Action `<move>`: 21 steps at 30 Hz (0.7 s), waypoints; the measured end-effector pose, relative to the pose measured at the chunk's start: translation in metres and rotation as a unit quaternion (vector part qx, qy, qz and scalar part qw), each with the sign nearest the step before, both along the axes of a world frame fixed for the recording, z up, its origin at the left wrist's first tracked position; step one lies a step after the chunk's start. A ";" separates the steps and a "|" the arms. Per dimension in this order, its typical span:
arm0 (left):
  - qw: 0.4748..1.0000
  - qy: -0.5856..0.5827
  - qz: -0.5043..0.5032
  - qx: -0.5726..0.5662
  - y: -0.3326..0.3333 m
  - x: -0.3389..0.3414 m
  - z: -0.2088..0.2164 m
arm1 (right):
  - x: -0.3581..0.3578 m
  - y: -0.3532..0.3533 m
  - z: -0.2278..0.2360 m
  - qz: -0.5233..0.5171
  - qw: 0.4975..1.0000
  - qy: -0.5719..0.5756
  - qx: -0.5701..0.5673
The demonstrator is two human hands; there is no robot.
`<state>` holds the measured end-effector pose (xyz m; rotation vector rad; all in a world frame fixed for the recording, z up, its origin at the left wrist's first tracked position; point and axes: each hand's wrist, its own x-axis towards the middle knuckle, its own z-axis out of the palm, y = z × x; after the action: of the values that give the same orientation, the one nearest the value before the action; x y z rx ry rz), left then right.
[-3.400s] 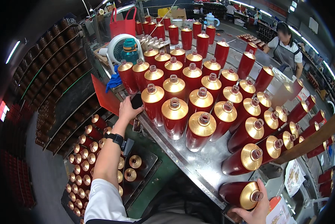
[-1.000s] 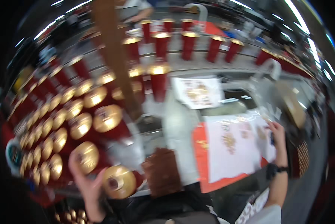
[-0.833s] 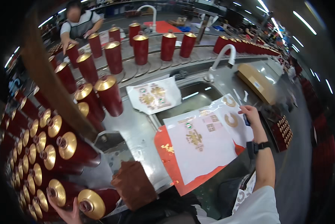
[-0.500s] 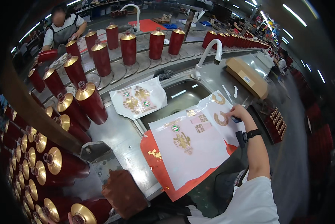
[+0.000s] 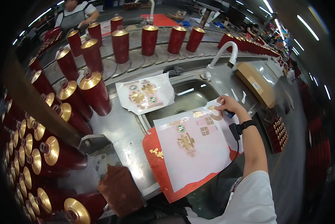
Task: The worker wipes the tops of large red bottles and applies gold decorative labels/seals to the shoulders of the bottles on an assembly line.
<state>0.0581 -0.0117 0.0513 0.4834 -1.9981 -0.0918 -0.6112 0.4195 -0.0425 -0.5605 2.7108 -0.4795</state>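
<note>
My right hand [image 5: 228,103] pinches the upper right part of a small white decal sheet [image 5: 231,127] with a gold C-shaped decal under its fingers. A small dark-blue item shows beneath the palm; its kind is unclear. A dark band with a small black box and a cable circles the wrist. Beside the hand lies a larger decal sheet [image 5: 197,156] with gold lettering, a green round emblem and square gold marks. Both sheets rest over a red-orange board [image 5: 150,143] by the sink. My left hand is out of sight.
Another decal sheet [image 5: 162,87] lies left of the metal sink [image 5: 195,95] with its white faucet [image 5: 231,50]. Dark-red bottles with gold shoulders [image 5: 96,93] crowd the left and line the conveyor [image 5: 134,63]. A brown cloth [image 5: 121,190], a cardboard box [image 5: 255,84] and a co-worker [image 5: 76,16] also show.
My right hand has moved up and left relative to the sheets, and the small sheet is now bent beneath it. The view has shifted, so the scene sits slightly farther right.
</note>
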 end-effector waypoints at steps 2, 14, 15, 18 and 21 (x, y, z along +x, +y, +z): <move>0.999 -0.025 0.035 0.013 0.013 0.007 -0.012 | -0.005 -0.021 -0.004 0.043 0.999 -0.015 -0.004; 0.971 -0.011 -0.040 0.233 0.042 -0.007 -0.035 | -0.055 -0.028 -0.019 0.061 0.982 -0.180 -0.005; 0.966 -0.005 -0.043 0.254 0.043 -0.005 -0.035 | -0.055 -0.034 -0.020 0.034 0.974 -0.223 -0.039; 0.965 -0.031 -0.071 0.252 0.041 -0.004 -0.039 | -0.055 -0.032 -0.014 0.034 0.984 -0.143 -0.104; 0.957 -0.038 -0.097 0.271 0.041 -0.005 -0.042 | -0.039 -0.049 0.008 0.063 0.985 -0.068 -0.143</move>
<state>0.0534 0.0293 0.0088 0.6397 -2.0820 -0.7680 -0.6502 0.3704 -0.0348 -0.7392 2.4746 -0.8480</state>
